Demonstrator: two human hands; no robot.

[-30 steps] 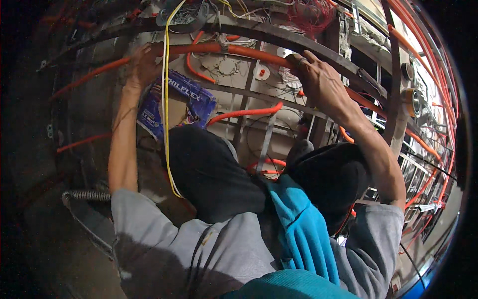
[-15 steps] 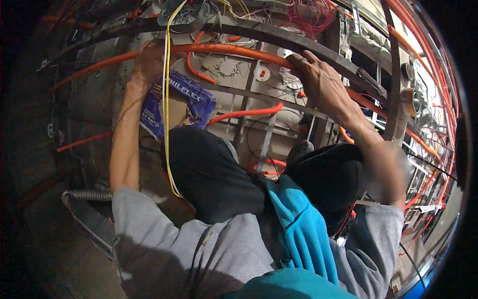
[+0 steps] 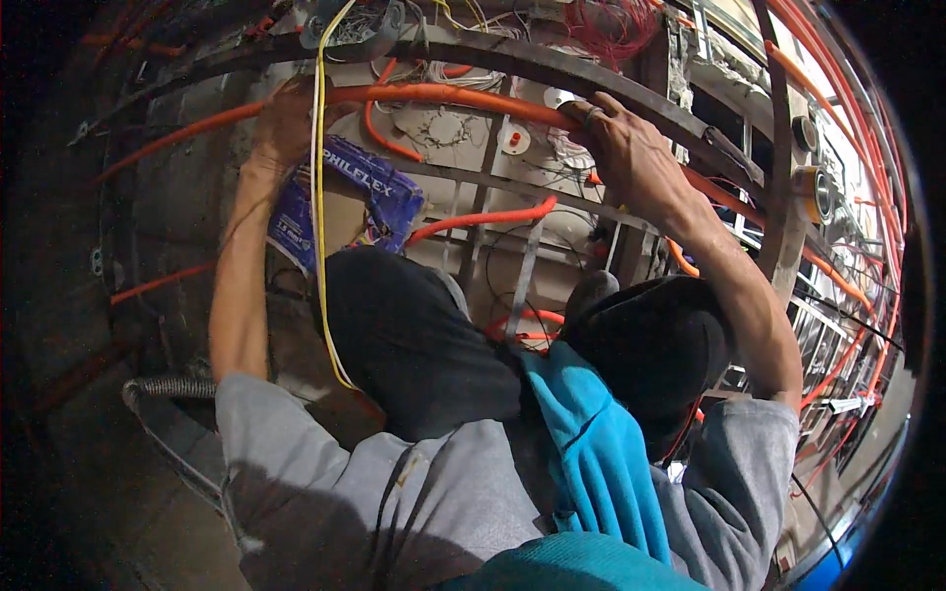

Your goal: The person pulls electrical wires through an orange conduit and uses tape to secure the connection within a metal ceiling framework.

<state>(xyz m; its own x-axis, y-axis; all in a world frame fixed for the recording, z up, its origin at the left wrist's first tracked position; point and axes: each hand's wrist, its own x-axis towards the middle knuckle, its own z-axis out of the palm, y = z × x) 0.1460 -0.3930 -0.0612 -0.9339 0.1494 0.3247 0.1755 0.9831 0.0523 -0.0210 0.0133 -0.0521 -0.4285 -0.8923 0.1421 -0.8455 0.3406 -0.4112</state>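
An orange corrugated conduit (image 3: 443, 95) runs across in front of me at the top of the head view, bowed slightly upward. My left hand (image 3: 286, 123) is closed round its left stretch, the fingers partly in shadow. Farther right, my right hand (image 3: 631, 148) curls over the same conduit, fingertips bent behind it. A pair of wires, yellow and white (image 3: 319, 197), hangs down just right of my left hand. Below the conduit, near my left wrist, a torn purple cardboard box (image 3: 296, 219) lies tilted, its opening showing brown inside.
A dark curved metal bar (image 3: 552, 61) passes beyond the conduit. Another orange tube (image 3: 483, 219) sticks up above my knees. Metal framing strips cross the ceiling panels beneath. At right stand a tape roll (image 3: 814, 194) and several orange conduits; pink wire (image 3: 616, 25) bunches at the top.
The box and hanging wires sit slightly farther left in the view. My hands keep their hold on the conduit with hardly any shift.
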